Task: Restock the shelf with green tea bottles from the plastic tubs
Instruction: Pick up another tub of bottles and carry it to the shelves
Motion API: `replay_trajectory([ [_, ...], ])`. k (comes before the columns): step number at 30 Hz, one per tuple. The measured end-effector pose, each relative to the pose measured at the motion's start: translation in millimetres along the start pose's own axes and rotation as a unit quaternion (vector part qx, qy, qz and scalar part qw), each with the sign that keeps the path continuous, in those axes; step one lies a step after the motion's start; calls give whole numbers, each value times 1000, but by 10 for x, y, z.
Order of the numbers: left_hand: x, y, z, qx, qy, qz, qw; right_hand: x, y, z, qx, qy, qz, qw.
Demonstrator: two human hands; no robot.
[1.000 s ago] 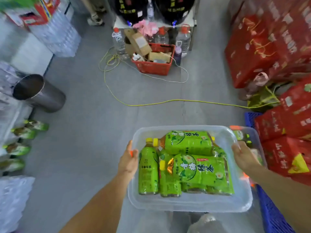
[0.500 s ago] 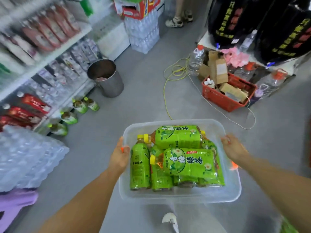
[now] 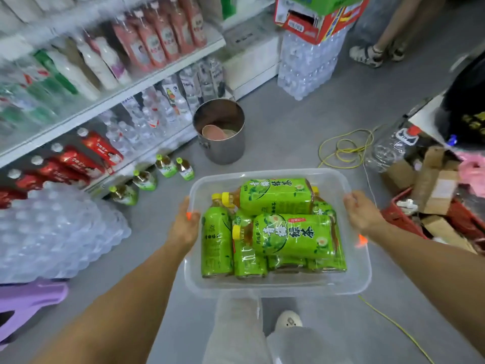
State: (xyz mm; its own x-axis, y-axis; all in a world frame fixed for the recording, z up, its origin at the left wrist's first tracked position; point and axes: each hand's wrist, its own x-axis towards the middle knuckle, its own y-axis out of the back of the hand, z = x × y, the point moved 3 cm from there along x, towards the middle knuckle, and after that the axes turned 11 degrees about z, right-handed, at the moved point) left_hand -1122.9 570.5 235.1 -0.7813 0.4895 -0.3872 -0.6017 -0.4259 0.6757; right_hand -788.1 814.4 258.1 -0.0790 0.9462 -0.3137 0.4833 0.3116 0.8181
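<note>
Left hand and right hand curl over opposite rims of the mid-frame tub, probably so its green tea bottles ride level.

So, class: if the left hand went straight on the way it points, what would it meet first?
Past the tub rim it grips, the left hand probably meets the floor bottle nearest the steel pot, though it may pass above.

tub: clear smooth plastic | bottles: glossy film | pot: brushed metal
</note>
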Motion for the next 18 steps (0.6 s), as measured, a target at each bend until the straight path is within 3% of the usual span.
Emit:
replay_trajectory([
  [8,1773,391,369,-59,24,36,997,1490,-753,-1579,-17,60,-21,998],
  [18,3540,665,581,-88,121,94,984,3162,-1535,-3315,-22,122,-62,990],
])
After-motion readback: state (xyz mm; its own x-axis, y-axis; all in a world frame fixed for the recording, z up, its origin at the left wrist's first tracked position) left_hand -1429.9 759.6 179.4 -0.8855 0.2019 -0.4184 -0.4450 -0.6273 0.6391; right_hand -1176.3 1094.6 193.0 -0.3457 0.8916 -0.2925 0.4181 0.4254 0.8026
